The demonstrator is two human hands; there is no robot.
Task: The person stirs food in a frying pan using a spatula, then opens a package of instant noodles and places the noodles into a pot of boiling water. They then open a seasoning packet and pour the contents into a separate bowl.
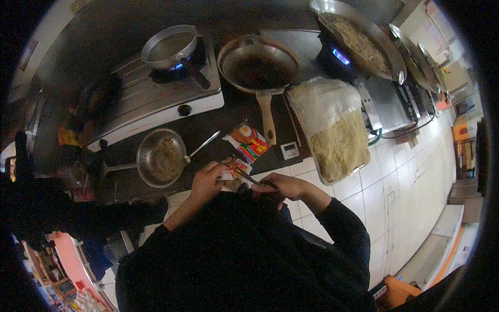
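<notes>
My left hand point(208, 180) grips a small printed food packet point(233, 168) by its left side. In my right hand point(278, 187) is a pair of scissors point(249, 177), whose blades reach to the packet's top; I cannot tell whether they have cut it. Just beyond lies a red and yellow instant-noodle packet point(249, 142) on the dark counter. Left of my left hand is a steel pan point(161, 158) with brownish residue inside, a metal spoon point(202, 146) leaning at its rim.
A gas stove point(163, 105) bears a saucepan point(171, 45) over a blue flame. Nearby are a wooden-handled frying pan point(257, 64), a small digital timer point(289, 150) and a plastic-covered tray of noodles point(339, 144). Large woks point(354, 43) stand at the upper right.
</notes>
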